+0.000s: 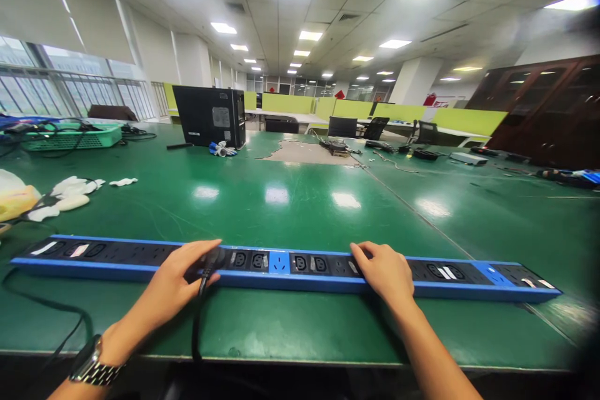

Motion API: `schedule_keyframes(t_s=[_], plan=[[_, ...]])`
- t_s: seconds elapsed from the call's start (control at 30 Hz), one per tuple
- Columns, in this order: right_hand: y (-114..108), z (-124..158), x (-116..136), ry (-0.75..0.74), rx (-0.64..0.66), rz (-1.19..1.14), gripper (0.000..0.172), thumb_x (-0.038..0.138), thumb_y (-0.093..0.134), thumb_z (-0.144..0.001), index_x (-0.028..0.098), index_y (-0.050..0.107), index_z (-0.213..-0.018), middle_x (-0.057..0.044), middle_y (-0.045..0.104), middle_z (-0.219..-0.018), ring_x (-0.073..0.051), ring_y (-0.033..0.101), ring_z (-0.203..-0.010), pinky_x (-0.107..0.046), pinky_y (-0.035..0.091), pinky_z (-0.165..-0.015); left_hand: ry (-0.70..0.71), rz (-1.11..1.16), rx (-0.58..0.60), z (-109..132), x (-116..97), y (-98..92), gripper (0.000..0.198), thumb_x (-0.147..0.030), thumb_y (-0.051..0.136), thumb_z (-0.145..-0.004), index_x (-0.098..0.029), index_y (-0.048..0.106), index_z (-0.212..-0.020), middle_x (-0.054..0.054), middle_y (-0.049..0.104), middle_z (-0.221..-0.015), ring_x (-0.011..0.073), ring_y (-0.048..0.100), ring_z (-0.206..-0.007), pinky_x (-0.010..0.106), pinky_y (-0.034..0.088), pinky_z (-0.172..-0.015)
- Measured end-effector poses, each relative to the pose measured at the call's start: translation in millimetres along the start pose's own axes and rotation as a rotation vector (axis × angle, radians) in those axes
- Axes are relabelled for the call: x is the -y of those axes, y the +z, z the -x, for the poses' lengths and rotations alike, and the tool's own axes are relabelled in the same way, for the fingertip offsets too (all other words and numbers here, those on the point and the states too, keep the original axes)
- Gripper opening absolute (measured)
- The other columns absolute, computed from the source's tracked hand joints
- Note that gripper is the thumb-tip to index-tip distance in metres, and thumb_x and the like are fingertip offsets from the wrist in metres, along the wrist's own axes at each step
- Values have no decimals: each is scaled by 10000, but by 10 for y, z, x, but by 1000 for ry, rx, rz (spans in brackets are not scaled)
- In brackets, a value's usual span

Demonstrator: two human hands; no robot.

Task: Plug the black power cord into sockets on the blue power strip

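Observation:
A long blue-edged power strip [300, 281] with black sockets lies across the green table in front of me. On its left half, my left hand [180, 269] is closed around a black plug [213, 259], which sits over the sockets. How far the plug is pushed in, I cannot tell. Its black cord [199, 319] hangs down over the table's near edge. Right of centre, my right hand [387, 272] grips the strip from above, thumb towards the middle; some of its fingers are hidden.
Farther back stand a black computer case [210, 115] and a green basket [75, 136] of cables. White scraps [70, 194] lie at the left. Loose electronic parts [335, 145] are scattered along the far side. A dark cable [60, 306] runs by the strip's left end.

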State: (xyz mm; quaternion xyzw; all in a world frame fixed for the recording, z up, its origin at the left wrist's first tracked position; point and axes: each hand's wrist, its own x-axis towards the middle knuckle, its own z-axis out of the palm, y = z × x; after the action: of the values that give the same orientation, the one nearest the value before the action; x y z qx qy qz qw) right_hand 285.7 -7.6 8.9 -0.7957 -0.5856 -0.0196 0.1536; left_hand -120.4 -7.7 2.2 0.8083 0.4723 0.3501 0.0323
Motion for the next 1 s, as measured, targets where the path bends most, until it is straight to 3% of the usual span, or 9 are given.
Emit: schedule_keyframes(t_s=[0.23,0.47,0.73,0.83,1.0], plan=[[6,-2,-1,6,-1,-12,458,521,369,-893,276,753,-946,-78,722,-941,-250,638,-931,-338,425,-770,30,-20,3,16,78,51,344,-429,560,-883,-263,656,-1169,65,707,-1154,261,638,-1085,395,504,-957],[41,0,-22,22,-19,-72,443,524,394,-876,268,751,-934,-88,717,-939,-270,638,-912,-360,424,-763,48,-19,22,8,60,44,333,-379,558,-876,-262,648,-1175,60,706,-1153,257,641,-1077,389,508,-948],[48,47,-52,51,-155,-238,407,503,423,-858,251,721,-972,-57,712,-1047,-234,630,-945,-344,442,-811,-32,121,18,-22,10,-24,390,-374,565,-867,-240,603,-1231,66,691,-1185,241,659,-1068,368,520,-950],[71,163,7,-51,-232,-320,365,462,452,-855,221,722,-902,-60,727,-996,-215,622,-970,-331,425,-894,-56,160,20,-24,0,-31,397,-375,576,-858,-239,602,-1231,60,703,-1166,238,674,-1049,361,526,-948],[202,528,246,-356,-366,-470,257,408,529,-872,220,704,-867,-55,731,-898,-207,626,-877,-357,428,-851,-105,223,0,5,-7,-7,410,-387,590,-848,-231,583,-1228,63,716,-1138,250,679,-1044,397,514,-972]])
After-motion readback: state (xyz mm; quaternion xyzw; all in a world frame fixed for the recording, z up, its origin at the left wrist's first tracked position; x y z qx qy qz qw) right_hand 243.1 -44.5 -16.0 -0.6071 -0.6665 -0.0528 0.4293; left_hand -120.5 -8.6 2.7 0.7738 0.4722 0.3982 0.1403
